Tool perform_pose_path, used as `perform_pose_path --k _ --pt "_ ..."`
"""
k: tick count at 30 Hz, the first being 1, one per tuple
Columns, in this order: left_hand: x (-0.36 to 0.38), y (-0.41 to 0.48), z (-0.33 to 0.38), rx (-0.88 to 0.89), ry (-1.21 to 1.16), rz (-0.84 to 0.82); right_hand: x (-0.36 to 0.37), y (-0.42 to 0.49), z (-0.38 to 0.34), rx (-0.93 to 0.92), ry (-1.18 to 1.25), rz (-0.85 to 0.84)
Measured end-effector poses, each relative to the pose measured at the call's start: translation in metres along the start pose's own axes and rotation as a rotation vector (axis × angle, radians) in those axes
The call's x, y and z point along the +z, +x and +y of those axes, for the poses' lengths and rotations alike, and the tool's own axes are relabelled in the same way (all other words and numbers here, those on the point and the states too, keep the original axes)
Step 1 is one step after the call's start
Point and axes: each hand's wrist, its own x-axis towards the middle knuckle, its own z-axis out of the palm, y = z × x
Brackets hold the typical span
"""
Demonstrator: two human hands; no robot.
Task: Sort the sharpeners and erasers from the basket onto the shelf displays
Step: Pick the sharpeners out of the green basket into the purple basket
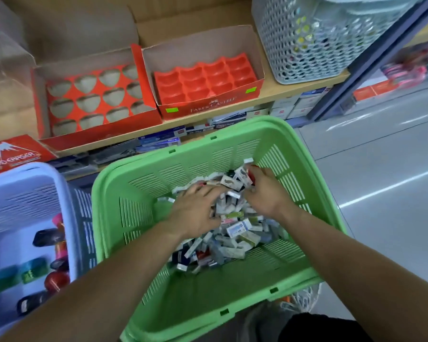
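Note:
A green plastic basket (139, 193) sits in front of me, holding a heap of small boxed erasers (235, 233). Both hands are down in the heap. My left hand (195, 211) lies palm-down on the pile with its fingers dug among the boxes. My right hand (265, 193) curls around a cluster of eraser boxes (237, 178) at the far side of the heap, with a red item at its fingertips. On the wooden shelf (294, 87) stand two red display boxes: one with heart-shaped cut-outs (94, 99), one Faber-Castell tray with square cells (203, 82). Both show no items.
A pale blue basket (35, 201) at the left holds several coloured sharpeners (50, 262). A red Hard Eraser box (13, 154) sits above it. A grey perforated basket (307, 45) stands on the shelf at right. Stationery packs line the lower shelf. Grey floor lies to the right.

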Motion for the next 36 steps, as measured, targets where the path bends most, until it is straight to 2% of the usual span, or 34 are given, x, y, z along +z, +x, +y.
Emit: perform_pose_path --k 4,7,9,10,14,18,20,22,24,26,29,33,36 --pt "-0.016 -0.016 0.012 -0.072 -0.151 -0.158 0.026 0.004 -0.009 -0.082 -0.173 -0.239" --pt "-0.028 -0.015 0.016 -0.176 -0.283 -0.039 0.026 -0.01 -0.01 -0.164 -0.232 -0.211" --pt "-0.024 -0.015 0.009 -0.248 -0.241 0.142 0.021 -0.02 -0.008 -0.192 -0.229 -0.217" --pt "-0.018 -0.015 0.005 -0.286 -0.225 0.173 0.019 -0.022 -0.008 -0.201 -0.242 -0.208" --pt "0.005 -0.017 0.003 -0.39 -0.398 0.017 0.012 0.0 -0.015 -0.247 -0.328 -0.029" --pt "0.026 -0.015 -0.004 -0.351 -0.454 -0.069 0.026 0.023 -0.015 -0.281 -0.41 -0.288" --pt "0.029 -0.022 -0.006 -0.301 -0.382 -0.043 0.032 0.017 -0.013 -0.301 -0.445 -0.283" --pt "0.028 -0.029 -0.005 -0.292 -0.366 0.066 0.031 0.006 -0.014 -0.347 -0.455 -0.199" --pt "0.026 -0.028 -0.005 -0.385 -0.582 0.164 0.027 0.0 -0.011 -0.372 -0.435 -0.122" --pt "0.028 -0.017 -0.006 -0.538 -0.806 0.215 0.025 0.002 -0.009 -0.332 -0.389 -0.098" --pt "0.039 0.001 -0.008 -0.625 -0.666 0.281 0.026 0.015 -0.011 -0.219 -0.276 -0.005" --pt "0.046 0.01 -0.008 -0.648 -0.72 0.32 0.036 0.029 -0.014 -0.157 -0.422 -0.126" --pt "0.05 0.008 -0.01 -0.621 -0.758 0.283 0.039 0.034 -0.013 -0.117 -0.451 -0.146"
